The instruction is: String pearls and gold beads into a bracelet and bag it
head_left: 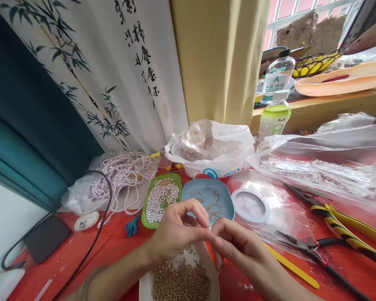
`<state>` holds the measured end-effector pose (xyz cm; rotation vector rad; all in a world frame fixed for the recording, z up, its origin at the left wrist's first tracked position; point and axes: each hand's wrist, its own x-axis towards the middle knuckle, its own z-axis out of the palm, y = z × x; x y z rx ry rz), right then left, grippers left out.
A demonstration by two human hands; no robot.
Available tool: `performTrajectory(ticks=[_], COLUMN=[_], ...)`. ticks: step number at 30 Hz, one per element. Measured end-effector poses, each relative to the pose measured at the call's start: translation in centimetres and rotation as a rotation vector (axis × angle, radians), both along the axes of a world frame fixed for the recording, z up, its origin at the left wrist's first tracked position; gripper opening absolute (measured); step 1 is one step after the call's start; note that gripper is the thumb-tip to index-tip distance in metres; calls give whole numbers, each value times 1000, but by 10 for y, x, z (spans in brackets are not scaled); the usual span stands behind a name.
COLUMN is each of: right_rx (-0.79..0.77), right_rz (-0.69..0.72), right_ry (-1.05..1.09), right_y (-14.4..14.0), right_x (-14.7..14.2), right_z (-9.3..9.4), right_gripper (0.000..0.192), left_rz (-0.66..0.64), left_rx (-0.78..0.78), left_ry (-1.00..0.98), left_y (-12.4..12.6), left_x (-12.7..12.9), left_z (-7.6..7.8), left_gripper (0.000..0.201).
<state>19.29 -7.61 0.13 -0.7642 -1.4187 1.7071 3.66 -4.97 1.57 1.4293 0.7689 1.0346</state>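
White dish of gold beads [181, 281] — shallow, pale rim, heaped with small round metallic gold beads, lying at the near edge of the red table, directly beneath the hands. Left hand [175, 229] and right hand [235, 246] meet fingertip to fingertip just above the dish — whatever is pinched between them is too small to make out.
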Motion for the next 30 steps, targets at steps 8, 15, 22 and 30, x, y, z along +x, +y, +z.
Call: performTrajectory(ticks=[8,15,22,30], right_rx=[178,199,39,-40], right_rz=[-84,-125,-160,-213], right_ry=[-128,-216,-213,-198], right_y=[-2,1,4,7], right_x=[0,3,3,5], right_z=[-3,-6,-13,-11], right_gripper=[24,22,24,28], left_rz=[53,180,140,-295], left_rx=[216,124,107,183], left_ry=[106,187,833,895], left_y=[-11,7,56,43], left_x=[1,-13,-69,-63], left_z=[5,18,22,28], left_gripper=[16,10,6,15])
